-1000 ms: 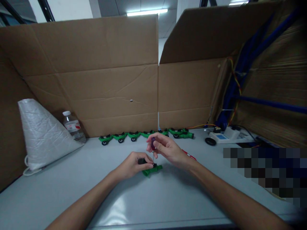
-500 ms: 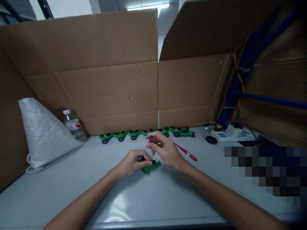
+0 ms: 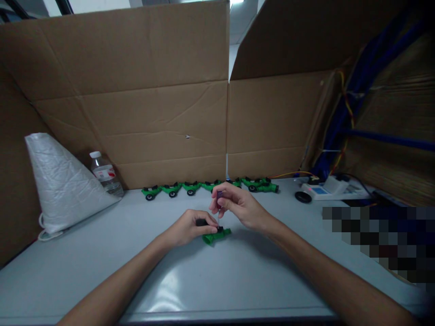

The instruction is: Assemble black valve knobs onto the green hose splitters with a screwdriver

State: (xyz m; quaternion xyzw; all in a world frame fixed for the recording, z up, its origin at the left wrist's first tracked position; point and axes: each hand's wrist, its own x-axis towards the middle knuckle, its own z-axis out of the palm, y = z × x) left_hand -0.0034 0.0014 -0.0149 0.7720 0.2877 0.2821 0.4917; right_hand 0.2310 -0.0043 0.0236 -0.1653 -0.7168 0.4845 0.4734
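Left hand [image 3: 190,227] pinching green toy [image 3: 210,238] on table [image 3: 204,280]; right hand [image 3: 242,207] grasping screwdriver [image 3: 219,195] upright, tip at toy's black piece [image 3: 220,229].

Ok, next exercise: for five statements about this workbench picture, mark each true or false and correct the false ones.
1. The right hand holds a purple-handled screwdriver. True.
2. The left hand is clear of the nearest green piece. False: its fingers are on it.
3. The capped bottle is right of the silvery bag. True.
4. The row of green pieces lies along the table's near edge. False: it lies at the back, by the cardboard.
5. A black ring lies near the white power strip. True.
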